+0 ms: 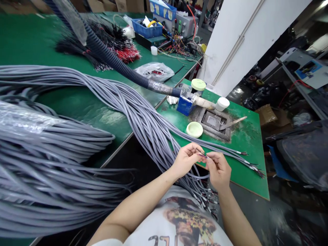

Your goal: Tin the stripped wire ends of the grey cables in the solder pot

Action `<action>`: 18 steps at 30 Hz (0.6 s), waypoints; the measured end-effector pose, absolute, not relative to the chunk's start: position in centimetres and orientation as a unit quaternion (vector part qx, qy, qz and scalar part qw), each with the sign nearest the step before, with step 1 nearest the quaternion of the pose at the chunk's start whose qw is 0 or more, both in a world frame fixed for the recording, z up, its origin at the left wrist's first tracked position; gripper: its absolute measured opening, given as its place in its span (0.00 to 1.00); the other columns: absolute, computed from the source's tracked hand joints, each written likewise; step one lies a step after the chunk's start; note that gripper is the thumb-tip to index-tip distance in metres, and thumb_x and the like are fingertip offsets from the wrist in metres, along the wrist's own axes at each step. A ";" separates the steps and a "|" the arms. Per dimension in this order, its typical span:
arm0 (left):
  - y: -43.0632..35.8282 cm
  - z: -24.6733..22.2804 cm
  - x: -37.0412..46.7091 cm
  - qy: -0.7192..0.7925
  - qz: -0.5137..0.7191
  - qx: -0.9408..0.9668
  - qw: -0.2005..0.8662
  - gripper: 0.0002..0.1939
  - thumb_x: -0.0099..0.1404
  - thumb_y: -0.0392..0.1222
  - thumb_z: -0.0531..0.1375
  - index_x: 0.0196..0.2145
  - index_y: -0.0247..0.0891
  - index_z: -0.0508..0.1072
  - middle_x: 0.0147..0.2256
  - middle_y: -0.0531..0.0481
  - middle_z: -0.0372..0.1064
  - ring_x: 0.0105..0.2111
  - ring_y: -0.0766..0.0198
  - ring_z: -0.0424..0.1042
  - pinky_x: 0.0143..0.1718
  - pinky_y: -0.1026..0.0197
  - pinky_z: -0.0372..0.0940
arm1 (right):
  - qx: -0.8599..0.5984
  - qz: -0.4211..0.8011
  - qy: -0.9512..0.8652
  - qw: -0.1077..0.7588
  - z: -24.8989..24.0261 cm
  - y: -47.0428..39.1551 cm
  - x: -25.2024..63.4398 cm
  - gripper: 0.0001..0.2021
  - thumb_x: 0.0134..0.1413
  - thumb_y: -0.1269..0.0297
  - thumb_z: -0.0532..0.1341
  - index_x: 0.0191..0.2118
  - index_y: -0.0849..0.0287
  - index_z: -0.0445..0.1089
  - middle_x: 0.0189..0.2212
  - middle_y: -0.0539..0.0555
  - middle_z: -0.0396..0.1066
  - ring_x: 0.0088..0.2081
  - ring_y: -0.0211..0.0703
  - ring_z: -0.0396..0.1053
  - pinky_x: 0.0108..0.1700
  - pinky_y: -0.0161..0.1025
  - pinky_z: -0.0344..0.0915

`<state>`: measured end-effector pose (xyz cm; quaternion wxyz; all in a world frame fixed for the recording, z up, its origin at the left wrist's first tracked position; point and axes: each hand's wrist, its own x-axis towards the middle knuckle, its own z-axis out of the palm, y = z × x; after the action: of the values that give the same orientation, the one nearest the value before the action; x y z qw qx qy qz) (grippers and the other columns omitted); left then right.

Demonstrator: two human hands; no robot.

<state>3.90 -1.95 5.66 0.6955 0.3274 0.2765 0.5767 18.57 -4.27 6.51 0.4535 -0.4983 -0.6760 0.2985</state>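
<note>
My left hand (187,159) is closed, thumb and fingers pinching thin dark wires (202,155). These look like the stripped end of a grey cable. My right hand (219,169) pinches the same wires from the other side, fingertips close to those of the left. A thick bundle of grey cables (139,112) runs from the left table down past my hands. Several cable ends with bare coloured wires (258,171) lie on the green board (246,136) just beyond my right hand. More cable ends (208,200) hang below my hands, in front of my shirt.
A solder pot (215,121) with a flat scraper (233,123) across it is set in the board. Around it are a pale green dish (194,130), a white cup (222,104) and a blue box (185,105). A ribbed hose (123,68) arches overhead. Coiled grey cables (51,177) fill the left.
</note>
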 end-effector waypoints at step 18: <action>-1.9 4.6 2.0 0.245 0.607 0.471 0.591 0.06 0.58 0.41 0.65 0.31 0.35 0.75 0.26 0.50 0.69 0.26 0.69 0.66 0.28 0.65 0.61 | -0.496 0.271 -0.707 0.426 6.9 -4.4 18.3 0.06 0.58 0.69 0.59 0.41 0.53 0.67 0.31 0.48 0.74 0.32 0.38 0.75 0.35 0.33 0.69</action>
<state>2.03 -1.85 4.61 0.5912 0.4705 0.2454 0.6073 18.30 -4.35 6.92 0.4260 -0.4956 -0.7068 0.2708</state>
